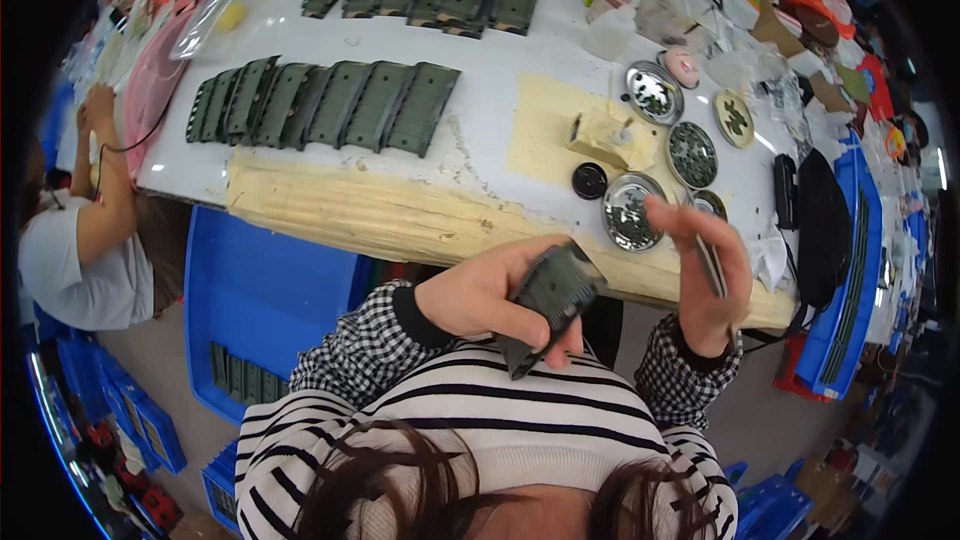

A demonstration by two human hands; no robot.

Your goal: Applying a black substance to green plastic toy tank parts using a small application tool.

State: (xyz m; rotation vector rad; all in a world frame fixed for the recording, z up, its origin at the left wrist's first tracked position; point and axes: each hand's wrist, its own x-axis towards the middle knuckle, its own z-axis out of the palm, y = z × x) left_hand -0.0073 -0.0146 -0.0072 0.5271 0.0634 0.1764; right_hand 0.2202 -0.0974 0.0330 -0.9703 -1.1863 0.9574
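Note:
My left hand point(490, 295) is closed around a dark green camouflage-patterned plastic shell point(557, 292), held tilted in front of my chest. Its kind cannot be told beyond a curved, ribbed casing. To the right, my right hand point(708, 270) is raised over the table's front edge, slightly smeared by motion. A thin grey metal tool, which looks like tweezers point(712, 267), lies against its palm, held by the fingers. Nearest to this hand is a round metal dish point(630, 212) with small dark green pieces. The two hands are apart.
Two rows of similar green shells point(345, 105) lie on the white table point(490, 60). More small-part dishes point(692, 155), a black round lid point(590, 180) and a tape-covered block point(612, 135) stand at right. A blue bin point(270, 290) sits below left. Another person's arm point(105, 190) shows far left.

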